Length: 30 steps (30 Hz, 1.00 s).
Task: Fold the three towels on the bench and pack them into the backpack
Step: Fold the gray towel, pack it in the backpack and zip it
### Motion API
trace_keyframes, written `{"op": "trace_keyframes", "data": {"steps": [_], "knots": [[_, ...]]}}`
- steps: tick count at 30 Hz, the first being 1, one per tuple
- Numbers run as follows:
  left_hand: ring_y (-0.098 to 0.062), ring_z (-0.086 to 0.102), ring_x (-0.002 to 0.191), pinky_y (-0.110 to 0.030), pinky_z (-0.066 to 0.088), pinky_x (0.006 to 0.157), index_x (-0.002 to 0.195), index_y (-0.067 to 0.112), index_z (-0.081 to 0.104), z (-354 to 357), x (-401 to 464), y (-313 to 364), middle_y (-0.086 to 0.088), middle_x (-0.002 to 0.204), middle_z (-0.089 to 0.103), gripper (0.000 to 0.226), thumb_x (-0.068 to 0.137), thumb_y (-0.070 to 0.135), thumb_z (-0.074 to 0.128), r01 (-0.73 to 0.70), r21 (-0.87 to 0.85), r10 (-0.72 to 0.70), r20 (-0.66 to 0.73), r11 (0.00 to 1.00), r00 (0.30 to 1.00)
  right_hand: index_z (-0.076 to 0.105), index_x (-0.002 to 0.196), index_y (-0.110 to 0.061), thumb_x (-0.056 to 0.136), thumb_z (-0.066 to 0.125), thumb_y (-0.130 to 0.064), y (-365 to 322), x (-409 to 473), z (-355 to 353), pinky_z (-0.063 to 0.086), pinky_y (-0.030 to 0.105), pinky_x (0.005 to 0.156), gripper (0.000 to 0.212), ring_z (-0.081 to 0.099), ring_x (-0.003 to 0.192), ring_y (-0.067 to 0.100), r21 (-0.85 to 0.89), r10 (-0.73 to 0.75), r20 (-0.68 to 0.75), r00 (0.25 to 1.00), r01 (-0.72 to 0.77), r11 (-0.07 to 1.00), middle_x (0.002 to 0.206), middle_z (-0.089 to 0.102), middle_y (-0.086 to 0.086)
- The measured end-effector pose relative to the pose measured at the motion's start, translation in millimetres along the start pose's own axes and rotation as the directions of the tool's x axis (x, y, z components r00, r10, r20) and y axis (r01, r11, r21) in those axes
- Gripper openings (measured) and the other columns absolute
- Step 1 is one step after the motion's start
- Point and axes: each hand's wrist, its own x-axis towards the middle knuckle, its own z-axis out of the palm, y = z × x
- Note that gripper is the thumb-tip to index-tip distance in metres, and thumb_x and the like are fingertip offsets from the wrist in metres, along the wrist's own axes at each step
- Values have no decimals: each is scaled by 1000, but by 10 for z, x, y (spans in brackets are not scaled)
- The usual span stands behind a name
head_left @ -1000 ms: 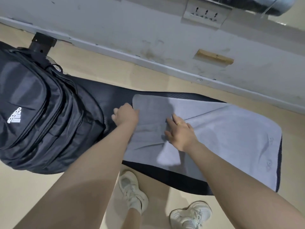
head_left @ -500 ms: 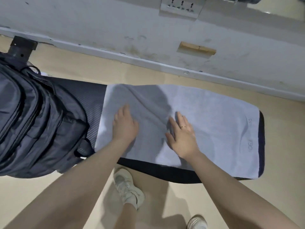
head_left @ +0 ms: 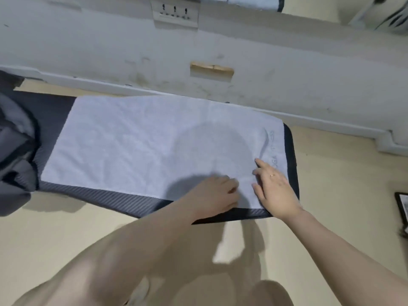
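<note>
A pale grey towel (head_left: 143, 146) lies spread flat along the dark padded bench (head_left: 106, 196). My left hand (head_left: 217, 191) rests on the towel near its front right part, fingers pointing right and lying flat. Beside it, my right hand (head_left: 273, 188) presses the towel's right end with spread fingers, a ring on one finger. The dark backpack (head_left: 15, 146) sits at the left edge of the view, on the bench's left end, only partly visible. Only one towel is plainly in sight.
A white wall (head_left: 220, 40) with a power strip (head_left: 174, 13) runs close behind the bench. Beige floor (head_left: 342, 173) surrounds the bench. A dark framed object (head_left: 401, 208) lies on the floor at the far right edge.
Both hands slid from the towel's middle to its right end, smoothing it flat. The view swung right, so the backpack is now mostly out of frame.
</note>
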Motion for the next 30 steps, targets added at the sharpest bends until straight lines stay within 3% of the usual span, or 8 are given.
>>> {"op": "trace_keyframes", "data": {"steps": [5, 7, 10, 12, 16, 21, 26, 30], "knots": [[-22, 54, 58, -23, 37, 47, 71, 15, 58, 193, 180, 96, -3, 69, 56, 38, 80, 47, 40, -49, 189, 46, 16, 981, 999, 45, 80, -16, 89, 52, -29, 192, 30, 106, 32, 34, 101, 18, 39, 132, 25, 164, -125, -145, 982, 149, 975, 150, 31, 12], [-22, 55, 57, -24, 41, 46, 71, 15, 59, 265, 200, 121, -3, 68, 57, 38, 83, 43, 37, 6, 233, 4, -40, 972, 999, 53, 84, -14, 86, 55, -36, 283, -36, 131, 39, 38, 99, 22, 44, 127, 29, 151, -167, -179, 970, 195, 969, 147, 32, 10], [-23, 55, 55, -25, 44, 42, 71, 14, 58, 281, 195, 243, -4, 67, 55, 17, 80, 25, 49, 78, 244, -74, -27, 967, 997, 60, 107, -19, 81, 49, -51, 540, -211, 162, 47, 41, 86, 43, 54, 98, 28, -105, -349, -217, 912, 334, 937, 114, 52, 8], [-21, 56, 56, -24, 41, 43, 71, 16, 60, 281, 170, 290, -2, 68, 57, 4, 70, 17, 57, 115, 279, -125, 18, 953, 992, 58, 115, -17, 84, 47, -48, 686, -325, 178, 49, 37, 82, 46, 56, 91, 26, -166, -410, -186, 893, 382, 909, 104, 56, 6], [-23, 59, 63, -26, 47, 45, 77, 14, 62, 238, 168, 350, -3, 74, 60, 25, 70, 14, 38, 209, 299, -224, 16, 931, 975, 58, 95, -10, 87, 40, -41, 685, -400, 190, 47, 27, 78, 37, 63, 84, 27, -141, -344, -261, 902, 317, 938, 92, 64, 4], [-27, 47, 107, -40, 46, 85, 119, 12, 48, 103, 259, 498, -8, 116, 50, 32, 89, 3, 39, 374, 273, -430, 189, 887, 883, 56, 75, -10, 89, 38, -29, 648, -387, 114, 51, 26, 65, 30, 66, 73, 26, -310, -457, -256, 852, 375, 873, 81, 66, 4], [-28, 50, 105, -41, 45, 80, 115, 12, 49, 64, 136, 659, -6, 113, 51, 33, 84, 6, 41, 356, 175, -393, 276, 918, 877, 50, 73, -13, 89, 34, -28, 710, -559, -17, 40, 24, 59, 27, 54, 60, 23, -317, -538, -221, 813, 462, 828, 69, 56, 1], [-24, 53, 98, -32, 41, 72, 114, 16, 51, 40, 87, 754, -1, 112, 53, 30, 85, 12, 41, 316, 106, -333, 336, 943, 881, 47, 64, -12, 81, 34, -30, 672, -612, -35, 34, 23, 53, 29, 54, 60, 26, -190, -497, -170, 851, 467, 864, 62, 53, 1]]}}
